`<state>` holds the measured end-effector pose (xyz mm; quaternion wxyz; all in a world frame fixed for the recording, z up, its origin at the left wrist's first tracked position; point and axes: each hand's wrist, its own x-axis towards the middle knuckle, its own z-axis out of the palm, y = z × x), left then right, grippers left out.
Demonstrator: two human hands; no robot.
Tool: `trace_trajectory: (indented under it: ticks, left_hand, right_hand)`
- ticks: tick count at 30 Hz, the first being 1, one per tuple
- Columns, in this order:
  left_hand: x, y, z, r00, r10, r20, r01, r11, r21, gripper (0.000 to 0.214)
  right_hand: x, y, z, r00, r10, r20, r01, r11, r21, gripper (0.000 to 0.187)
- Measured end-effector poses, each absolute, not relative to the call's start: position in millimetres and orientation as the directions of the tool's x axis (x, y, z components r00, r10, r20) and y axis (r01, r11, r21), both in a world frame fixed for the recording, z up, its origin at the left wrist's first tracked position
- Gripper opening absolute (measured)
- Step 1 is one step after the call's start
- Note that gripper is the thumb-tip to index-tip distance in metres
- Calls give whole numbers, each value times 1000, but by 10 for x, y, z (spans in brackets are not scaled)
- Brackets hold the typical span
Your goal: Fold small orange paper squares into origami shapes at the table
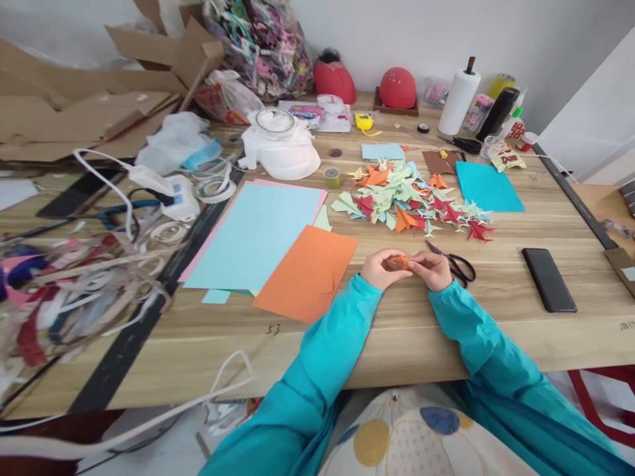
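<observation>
Between my two hands is a small folded piece of orange paper [403, 262], held above the table's front middle. My left hand [383, 268] curls around its left side, fingers and thumb pinching it. From the right, my right hand [432, 270] grips the paper's other end between thumb and fingertips. Black-handled scissors [462, 266] lie just beside my right hand. Beyond my hands spreads a heap of folded paper cranes [397, 192] in green, orange, red and blue. Orange sheets [302, 274] lie left of my left hand, overlapping a stack of light blue sheets [258, 225].
A black phone [549, 279] rests at the right. Behind the heap are a teal sheet [489, 187], a yellow tape measure [364, 121] and a paper towel roll [459, 102]. A power strip [171, 195] and tangled ribbons [74, 297] crowd the left side.
</observation>
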<state>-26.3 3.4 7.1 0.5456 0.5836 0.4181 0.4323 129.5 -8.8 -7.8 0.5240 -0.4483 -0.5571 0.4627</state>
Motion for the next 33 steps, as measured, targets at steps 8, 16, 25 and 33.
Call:
trace_trajectory:
  ticks: [8,16,25,33]
  left_hand:
    - [-227,54,-30,216,969,117,88,-138,986,28]
    - [-235,55,-22,224,972,78,85,-99,991,26]
    - [-230,39,32,237,971,42,27,-50,998,24]
    - [-248,3,106,205,978,20,-45,-11,999,21]
  right_hand:
    - [1271,-103,-56,-79,988,134,-8,134,-991,20]
    - [1264,-95,-91,-119,975,189,64,198,-978,23]
    - [1279,-104,-127,-123,971,206,78,217,-973,20]
    - [1284,-117,-51,-147,948,281,116,298,-947,12]
